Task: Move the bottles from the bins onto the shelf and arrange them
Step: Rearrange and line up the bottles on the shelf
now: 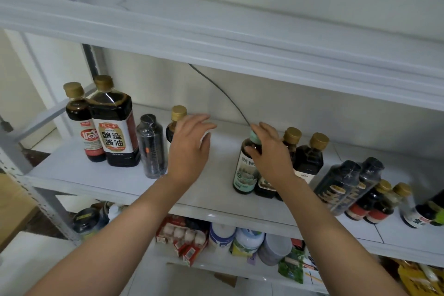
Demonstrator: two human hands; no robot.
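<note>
My right hand [270, 151] grips the neck of a dark bottle with a green cap and pale green label [244, 175], which stands upright on the white shelf [211, 190]. My left hand [189, 146] hovers open with spread fingers in front of a small gold-capped bottle [176, 120], holding nothing. At the shelf's left stand a large soy sauce bottle [114, 132], a slimmer red-labelled bottle [83, 127] and a dark wrapped bottle [151, 146]. Gold-capped dark bottles [310, 158] stand right of my right hand.
More dark bottles [348, 185] crowd the shelf's right end, some leaning. A grey cable [223, 94] hangs down the back wall. An upper shelf board [216, 38] runs overhead. The lower shelf holds packets, tubs and jars [240, 240].
</note>
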